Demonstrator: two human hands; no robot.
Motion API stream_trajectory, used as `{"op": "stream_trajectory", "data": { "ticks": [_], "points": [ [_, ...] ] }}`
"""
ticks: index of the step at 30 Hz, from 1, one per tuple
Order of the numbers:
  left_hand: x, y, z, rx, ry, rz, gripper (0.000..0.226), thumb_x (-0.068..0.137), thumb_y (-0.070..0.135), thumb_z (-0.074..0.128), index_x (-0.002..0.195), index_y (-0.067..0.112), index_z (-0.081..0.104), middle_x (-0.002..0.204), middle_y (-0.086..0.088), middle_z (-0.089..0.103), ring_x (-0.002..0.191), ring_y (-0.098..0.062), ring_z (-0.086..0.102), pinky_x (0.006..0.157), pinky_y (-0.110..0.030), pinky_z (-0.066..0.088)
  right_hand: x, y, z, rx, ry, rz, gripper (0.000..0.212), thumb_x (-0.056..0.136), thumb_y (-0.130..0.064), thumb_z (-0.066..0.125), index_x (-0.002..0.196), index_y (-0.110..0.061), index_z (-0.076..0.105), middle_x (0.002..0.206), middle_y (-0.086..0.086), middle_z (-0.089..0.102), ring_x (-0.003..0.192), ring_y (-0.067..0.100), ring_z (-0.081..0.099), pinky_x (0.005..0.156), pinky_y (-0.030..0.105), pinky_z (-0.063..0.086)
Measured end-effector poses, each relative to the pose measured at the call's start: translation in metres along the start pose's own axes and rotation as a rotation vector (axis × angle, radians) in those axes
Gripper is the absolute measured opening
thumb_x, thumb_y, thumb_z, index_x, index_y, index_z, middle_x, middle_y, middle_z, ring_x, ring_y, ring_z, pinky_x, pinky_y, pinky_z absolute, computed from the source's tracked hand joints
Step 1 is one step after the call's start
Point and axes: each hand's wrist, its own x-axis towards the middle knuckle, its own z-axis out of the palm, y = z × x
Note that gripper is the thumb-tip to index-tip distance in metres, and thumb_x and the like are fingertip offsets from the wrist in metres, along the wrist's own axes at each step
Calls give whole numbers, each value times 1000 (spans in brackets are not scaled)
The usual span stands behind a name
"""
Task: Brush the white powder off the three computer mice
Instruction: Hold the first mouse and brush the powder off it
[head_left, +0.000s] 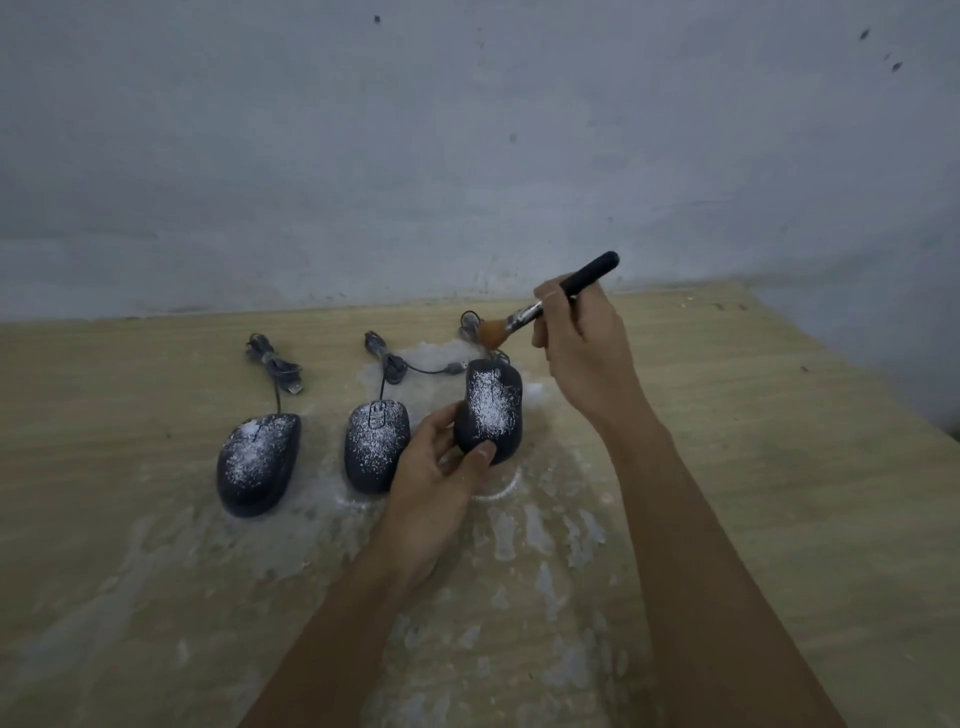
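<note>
- Left hand (434, 470) grips the right mouse (491, 408) by its near end, thumb curled over the back; the mouse is tilted and seems raised off the table (753, 415).
- Right hand (584, 358) pinches the brush (523, 316) mid-handle. The bristles point down-left, just past the mouse's far end and not touching it.
- Powder (488, 402) streaks that mouse's top.
- Middle mouse (375, 448) and left mouse (257, 462) lie flat on the table, well apart from the brush and both dusted white, with coiled cables (275, 364) behind them.
- Smeared white residue (501, 532) covers the tabletop around and in front of the mice.
</note>
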Motion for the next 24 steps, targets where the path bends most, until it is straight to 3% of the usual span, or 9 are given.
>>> {"op": "stream_trajectory", "data": {
  "ticks": [3,6,8,12,16,21,24],
  "points": [
    [0,-2,-1,-25,11,0,47,92,7,66,134,23,53,120,12,68,100,9,66,75,-8,51,-2,7,-2,11,-125,69,18,106,-29,46,94,-22,56,62,-8,64,46,5,48,49,27,38],
    [1,-2,-2,-41,13,-6,44,92,8,66,129,29,55,119,14,69,102,7,66,76,-9,52,-1,15,-8,-29,44,128,19,107,-29,45,93,-21,56,65,-6,62,46,1,50,54,29,38],
    [2,-3,-3,-69,16,-18,43,92,8,66,124,34,57,118,13,71,105,3,67,79,-14,53,0,16,-14,48,82,140,21,106,-30,47,90,-20,56,64,-6,62,47,4,49,55,32,39],
    [2,-3,-2,-119,18,-25,40,92,6,65,118,36,59,116,13,73,109,-5,68,91,-27,53,-1,18,-17,153,-81,205,19,102,-25,49,94,-12,60,55,-8,54,47,12,43,45,32,39],
    [4,-1,-1,-215,27,-48,37,93,1,63,112,33,62,110,11,75,109,-13,69,98,-40,53,-1,19,-25,177,-4,229,16,97,-20,49,91,-10,59,49,-13,44,45,10,38,44,32,39],
    [5,-2,-2,-248,28,-54,36,93,1,63,112,32,62,111,10,75,110,-15,69,99,-43,53,-4,15,-18,371,9,217,26,105,-17,44,98,-10,67,61,0,63,51,14,52,49,29,48],
    [4,-3,-2,-259,24,-52,36,93,1,63,113,31,62,113,7,74,111,-16,69,95,-40,55,-9,18,-16,354,-53,236,28,105,-13,45,97,-7,71,66,5,67,53,16,54,51,29,51]
  ]
}}
